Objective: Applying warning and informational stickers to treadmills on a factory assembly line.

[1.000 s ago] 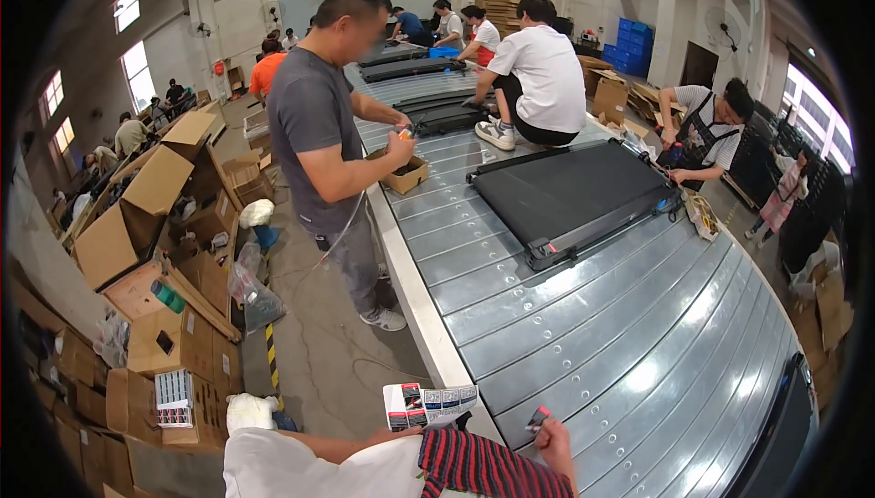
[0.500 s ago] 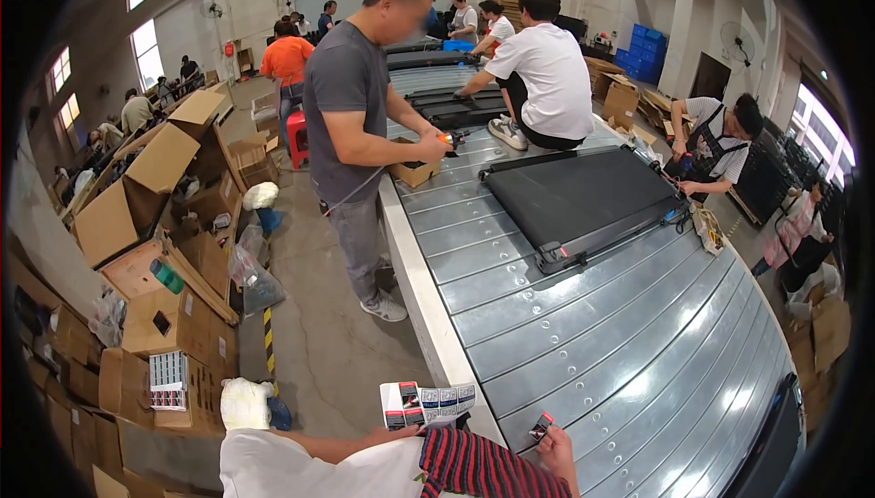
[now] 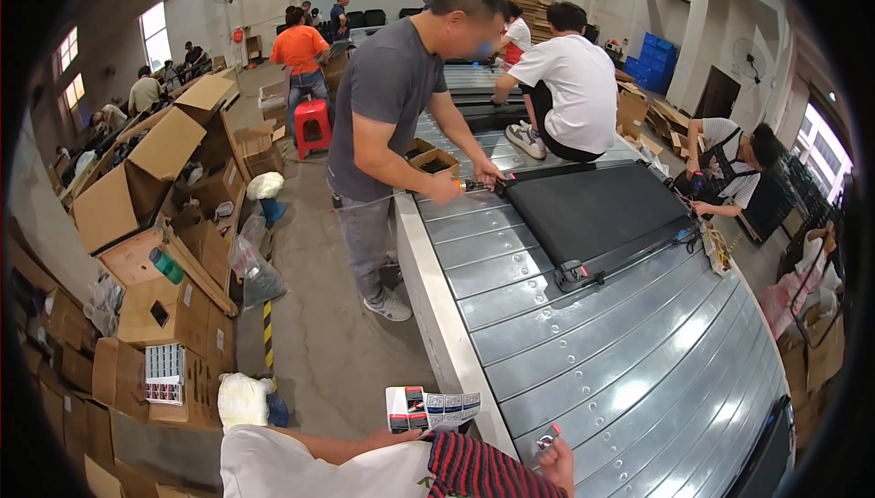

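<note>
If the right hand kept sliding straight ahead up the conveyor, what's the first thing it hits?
Likely the black treadmill deck. Between it and the right hand, which pinches a small red-tipped part, only bare steel slats show, though fisheye depth is uncertain.

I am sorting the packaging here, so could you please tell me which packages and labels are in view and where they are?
Leaflet: flat, white with dark and red print, held at the lower edge beside the conveyor.
Printed box: white with rows of small dark marks, lower left among brown cartons.
Open cartons: brown, flaps up, stacked at left.
Small open box: brown, on the conveyor by a person's hands.
</note>
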Tool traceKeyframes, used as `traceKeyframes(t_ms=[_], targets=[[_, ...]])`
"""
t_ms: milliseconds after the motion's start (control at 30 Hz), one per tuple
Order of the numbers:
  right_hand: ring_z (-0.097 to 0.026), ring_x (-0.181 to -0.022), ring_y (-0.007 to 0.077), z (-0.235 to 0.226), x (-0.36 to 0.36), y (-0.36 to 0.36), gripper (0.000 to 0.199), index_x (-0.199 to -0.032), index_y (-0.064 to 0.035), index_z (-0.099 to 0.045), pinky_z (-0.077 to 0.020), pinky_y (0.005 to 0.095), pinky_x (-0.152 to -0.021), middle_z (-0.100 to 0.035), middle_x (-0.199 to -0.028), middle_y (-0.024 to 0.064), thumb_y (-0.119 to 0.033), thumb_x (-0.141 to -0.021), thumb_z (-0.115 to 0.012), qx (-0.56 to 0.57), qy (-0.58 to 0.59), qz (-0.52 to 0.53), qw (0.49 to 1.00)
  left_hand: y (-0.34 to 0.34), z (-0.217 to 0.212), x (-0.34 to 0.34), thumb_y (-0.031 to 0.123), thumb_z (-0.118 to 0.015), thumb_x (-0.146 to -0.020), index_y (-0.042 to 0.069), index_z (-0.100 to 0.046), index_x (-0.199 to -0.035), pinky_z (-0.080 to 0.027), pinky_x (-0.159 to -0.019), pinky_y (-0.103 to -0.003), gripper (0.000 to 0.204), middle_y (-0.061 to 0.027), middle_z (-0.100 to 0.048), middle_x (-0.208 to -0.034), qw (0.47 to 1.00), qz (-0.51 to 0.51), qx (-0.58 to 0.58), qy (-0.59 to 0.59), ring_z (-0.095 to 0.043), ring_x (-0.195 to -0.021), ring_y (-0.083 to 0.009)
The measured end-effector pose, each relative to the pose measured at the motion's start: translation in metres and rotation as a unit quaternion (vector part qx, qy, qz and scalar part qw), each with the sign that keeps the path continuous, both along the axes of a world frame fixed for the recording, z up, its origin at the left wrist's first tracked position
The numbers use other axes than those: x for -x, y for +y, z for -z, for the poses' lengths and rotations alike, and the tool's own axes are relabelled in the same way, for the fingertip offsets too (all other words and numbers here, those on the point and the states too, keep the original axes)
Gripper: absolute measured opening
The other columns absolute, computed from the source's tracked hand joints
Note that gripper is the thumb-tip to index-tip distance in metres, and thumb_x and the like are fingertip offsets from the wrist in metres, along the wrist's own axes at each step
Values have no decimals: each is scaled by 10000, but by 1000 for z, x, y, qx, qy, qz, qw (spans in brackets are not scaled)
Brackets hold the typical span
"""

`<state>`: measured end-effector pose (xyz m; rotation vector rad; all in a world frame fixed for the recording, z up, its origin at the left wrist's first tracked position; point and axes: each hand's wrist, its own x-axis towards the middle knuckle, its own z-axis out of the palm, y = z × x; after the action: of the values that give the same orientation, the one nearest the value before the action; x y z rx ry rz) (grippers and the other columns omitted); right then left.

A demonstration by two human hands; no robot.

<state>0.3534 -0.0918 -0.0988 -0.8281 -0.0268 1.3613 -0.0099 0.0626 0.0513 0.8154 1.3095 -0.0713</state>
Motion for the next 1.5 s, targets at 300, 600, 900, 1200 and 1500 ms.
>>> traceKeyframes(t_ms=[300, 600, 900, 1200, 1500], targets=[[-216, -358, 68, -44, 43, 80, 249, -637, -143, -348, -209, 235, -364, -232, -446, -59, -159, -856, -466, 43, -54, -54, 996, 18, 34, 37, 594, -627, -660, 49, -559, -1084, -439, -772, -296, 694, -87, -586, -1009, 999, -1, -6, 40, -554, -913, -173], [-244, -340, 82, 4, 28, 86, 275, -577, -174, -345, -215, 231, -326, -255, -431, -61, -156, -776, -534, 125, -16, -37, 991, 32, 80, 96, 687, -541, -650, 31, -574, -1064, -447, -764, -292, 776, -127, -596, -993, 995, 46, -68, 55, -570, -912, -202], [-239, -330, 90, 5, 33, 86, 301, -550, -177, -334, -213, 242, -324, -264, -416, -61, -197, -773, -536, 149, -36, 19, 988, 62, 51, 110, 583, -529, -720, 75, -595, -1021, -450, -734, -294, 594, -120, -609, -942, 990, 78, -106, 44, -578, -847, -190], [-236, -348, 72, -38, 64, 131, 241, -620, -155, -371, -193, 227, -329, -260, -454, -58, -135, -793, -537, 69, -39, 42, 996, 91, 45, 47, 484, -568, -753, 98, -605, -994, -451, -708, -290, 457, -111, -613, -920, 989, 100, -91, 56, -576, -804, -171], [-246, -358, 62, -54, 28, 148, 155, -694, -114, -424, -194, 212, -332, -279, -468, -51, -128, -795, -541, 27, -60, 47, 997, 124, 35, 1, 497, -607, -720, 70, -607, -992, -447, -714, -283, 507, -108, -613, -924, 989, 98, -88, 67, -571, -824, -163]])
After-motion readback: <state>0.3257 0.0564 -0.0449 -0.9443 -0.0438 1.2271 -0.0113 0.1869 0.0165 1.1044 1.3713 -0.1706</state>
